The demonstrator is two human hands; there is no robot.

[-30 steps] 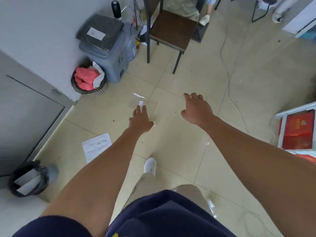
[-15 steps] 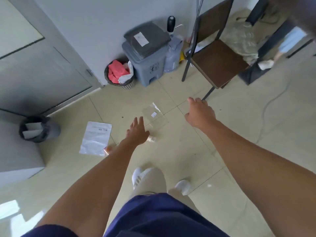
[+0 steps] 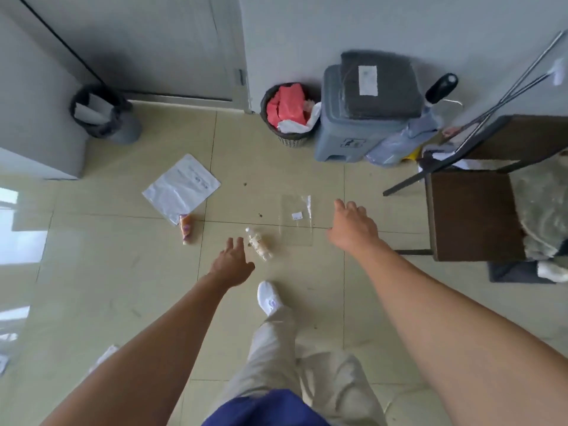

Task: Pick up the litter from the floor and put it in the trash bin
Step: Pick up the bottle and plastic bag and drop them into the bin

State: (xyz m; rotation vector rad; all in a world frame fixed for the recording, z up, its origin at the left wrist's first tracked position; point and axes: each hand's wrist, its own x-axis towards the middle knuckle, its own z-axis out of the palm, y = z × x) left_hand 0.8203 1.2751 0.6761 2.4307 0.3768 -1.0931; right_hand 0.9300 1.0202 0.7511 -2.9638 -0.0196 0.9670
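Hovering empty with fingers loosely spread, the left hand (image 3: 233, 265) is just beside the small bottle (image 3: 258, 243) at mid-frame, the right hand (image 3: 353, 226) likewise near the clear bag (image 3: 296, 222), whose flat, seemingly slick film could slip a hasty pinch.

Light is soft, even daylight; exposure is medium-bright and colours lean slightly cool. We log white, blown-out window reflections on the glossy floor (image 3: 92, 287) along the left edge. The wall (image 3: 307, 32) darkens toward the upper left, with a grey smudge of shade across the door (image 3: 138, 56). Shadows on the floor are faint and soft-edged. The chair (image 3: 473, 210) and the poles (image 3: 507, 90) at right are smeared by motion blur; the centre is sharper, though still soft. The clear bag (image 3: 296, 219) shows mainly by a glint along its edge. We note wide-angle stretch: the arms (image 3: 461, 348) balloon toward the bottom corners.
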